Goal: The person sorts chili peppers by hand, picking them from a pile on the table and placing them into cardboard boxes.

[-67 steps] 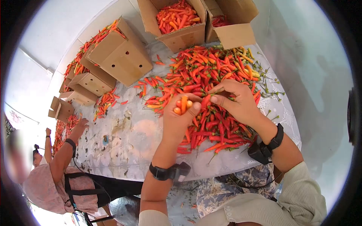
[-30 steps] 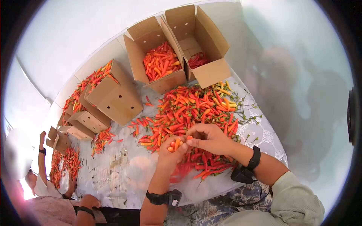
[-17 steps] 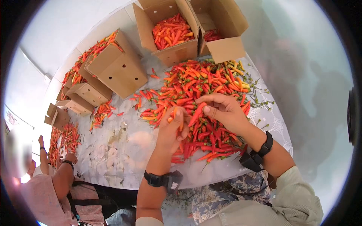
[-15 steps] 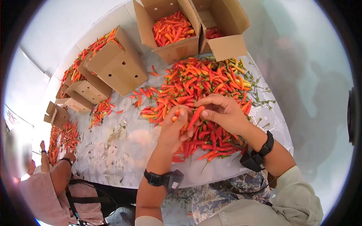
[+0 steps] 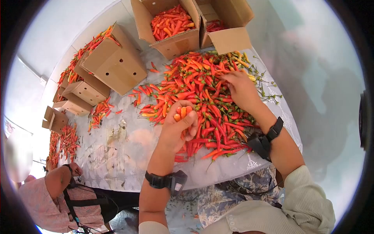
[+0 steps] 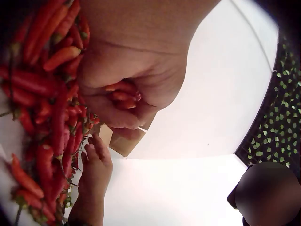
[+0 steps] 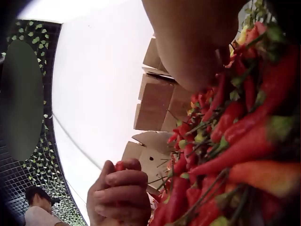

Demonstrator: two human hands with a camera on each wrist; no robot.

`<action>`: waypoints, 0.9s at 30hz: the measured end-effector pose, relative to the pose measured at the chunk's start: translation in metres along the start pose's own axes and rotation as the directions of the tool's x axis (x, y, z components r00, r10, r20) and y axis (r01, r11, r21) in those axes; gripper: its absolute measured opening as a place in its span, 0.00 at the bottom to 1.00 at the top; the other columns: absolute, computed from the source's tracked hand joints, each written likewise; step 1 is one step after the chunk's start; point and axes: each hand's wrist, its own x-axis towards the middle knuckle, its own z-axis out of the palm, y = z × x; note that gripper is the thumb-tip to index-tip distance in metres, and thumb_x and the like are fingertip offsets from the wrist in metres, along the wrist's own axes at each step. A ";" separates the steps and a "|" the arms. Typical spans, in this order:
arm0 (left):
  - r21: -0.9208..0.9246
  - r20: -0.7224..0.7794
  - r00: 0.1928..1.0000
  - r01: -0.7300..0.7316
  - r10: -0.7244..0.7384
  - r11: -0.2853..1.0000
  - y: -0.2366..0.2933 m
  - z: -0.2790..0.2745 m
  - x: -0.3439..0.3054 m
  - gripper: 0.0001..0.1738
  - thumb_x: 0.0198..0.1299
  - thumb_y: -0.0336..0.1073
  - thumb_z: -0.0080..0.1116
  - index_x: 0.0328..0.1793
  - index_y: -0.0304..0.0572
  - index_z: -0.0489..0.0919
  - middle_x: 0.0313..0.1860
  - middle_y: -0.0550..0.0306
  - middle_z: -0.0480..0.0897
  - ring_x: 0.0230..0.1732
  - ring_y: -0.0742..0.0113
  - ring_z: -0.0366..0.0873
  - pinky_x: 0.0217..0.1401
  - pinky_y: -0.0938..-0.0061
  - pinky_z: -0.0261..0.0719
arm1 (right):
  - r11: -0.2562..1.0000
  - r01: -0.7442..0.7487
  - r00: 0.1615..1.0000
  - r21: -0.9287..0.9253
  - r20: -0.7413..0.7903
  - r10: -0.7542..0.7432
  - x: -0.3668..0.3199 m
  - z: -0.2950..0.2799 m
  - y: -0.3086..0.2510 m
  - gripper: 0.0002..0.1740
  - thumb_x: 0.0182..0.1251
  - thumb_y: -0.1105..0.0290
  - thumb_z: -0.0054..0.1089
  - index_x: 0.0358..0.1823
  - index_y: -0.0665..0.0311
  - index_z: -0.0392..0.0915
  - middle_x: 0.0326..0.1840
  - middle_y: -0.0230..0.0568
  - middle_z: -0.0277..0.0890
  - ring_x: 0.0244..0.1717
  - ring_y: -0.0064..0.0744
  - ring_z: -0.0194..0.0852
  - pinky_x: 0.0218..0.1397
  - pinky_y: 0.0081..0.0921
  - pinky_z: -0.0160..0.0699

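My left hand (image 5: 173,128) grips a bunch of red and orange chili peppers (image 5: 184,113), their smooth ends showing between curled fingers and thumb. The left wrist view shows these chili peppers (image 6: 124,98) inside the fist. Beyond it, my right hand (image 5: 245,91) reaches over the upper right of a big pile of chili peppers (image 5: 218,134), fingertips right at the peppers and apart from the thumb. Peppers in the pile carry green stems. In the right wrist view, the right hand (image 7: 193,42) hides its own fingertips.
Cardboard boxes of chili peppers stand behind the pile, one box (image 5: 177,43) well filled and another box (image 5: 230,39) holding few. More boxes (image 5: 117,66) line the left. Loose stems (image 5: 272,95) lie at the table's right edge. Another person (image 5: 58,195) is at the left.
The red chili pepper between both hands has left the right fingers. The right hand has moved away from the left, up and right onto the pile. The left hand still grips its bunch.
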 end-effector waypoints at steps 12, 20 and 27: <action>0.014 -0.003 1.000 -0.018 0.018 1.000 -0.001 -0.006 0.000 0.07 0.65 0.36 0.53 0.43 0.43 0.71 0.24 0.60 0.72 0.16 0.77 0.66 0.13 0.86 0.53 | 0.993 0.056 0.994 0.107 -0.103 -0.045 0.007 -0.018 -0.028 0.12 0.52 0.73 0.64 0.40 0.60 0.79 0.37 0.39 0.76 0.43 0.44 0.70 0.47 0.38 0.70; -0.068 -0.072 0.996 -0.055 0.050 0.996 0.002 -0.009 0.003 0.11 0.66 0.43 0.51 0.43 0.44 0.72 0.27 0.57 0.77 0.18 0.76 0.70 0.13 0.87 0.57 | 0.625 -0.221 0.961 0.749 0.276 0.009 -0.005 -0.028 -0.081 0.08 0.56 0.74 0.62 0.37 0.65 0.78 0.34 0.37 0.76 0.37 0.30 0.75 0.42 0.26 0.72; 0.019 -0.025 1.000 0.012 -0.012 1.000 -0.003 -0.003 0.001 0.10 0.65 0.39 0.54 0.44 0.42 0.72 0.28 0.56 0.79 0.16 0.77 0.70 0.11 0.87 0.56 | 0.625 -0.271 0.935 0.733 0.354 -0.009 -0.006 -0.027 -0.086 0.05 0.60 0.77 0.58 0.38 0.67 0.76 0.34 0.39 0.76 0.38 0.27 0.75 0.42 0.25 0.72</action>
